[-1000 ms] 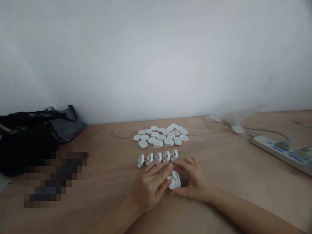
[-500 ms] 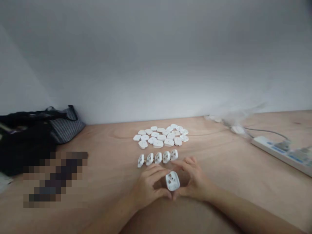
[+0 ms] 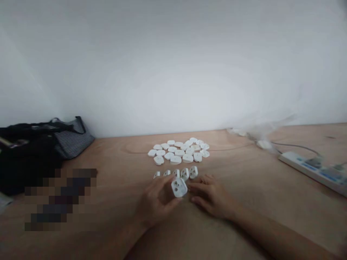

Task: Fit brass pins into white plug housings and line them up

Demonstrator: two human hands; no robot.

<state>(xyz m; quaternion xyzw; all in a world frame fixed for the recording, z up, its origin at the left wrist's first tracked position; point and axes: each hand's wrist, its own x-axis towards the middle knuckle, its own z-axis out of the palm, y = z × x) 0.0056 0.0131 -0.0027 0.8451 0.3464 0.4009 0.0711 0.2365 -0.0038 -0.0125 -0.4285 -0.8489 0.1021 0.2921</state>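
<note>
Pinching a white plug shell [image 3: 179, 187] over the tabletop [image 3: 244, 173], the left hand [image 3: 157, 204] could drop it if its edge grip slips; the right hand [image 3: 214, 196], fingers parted just to the right, could topple the standing row of shells [image 3: 184, 174] on the far side by brushing it.

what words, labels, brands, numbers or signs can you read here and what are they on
No text is legible anywhere in view.
White piece in the left hand: any markings on the white piece are too small and blurred.
Row of white pieces and white pieces behind: too small to read.
Power strip: blue patches show, but no readable lettering.
Black bag: no readable label.
</note>
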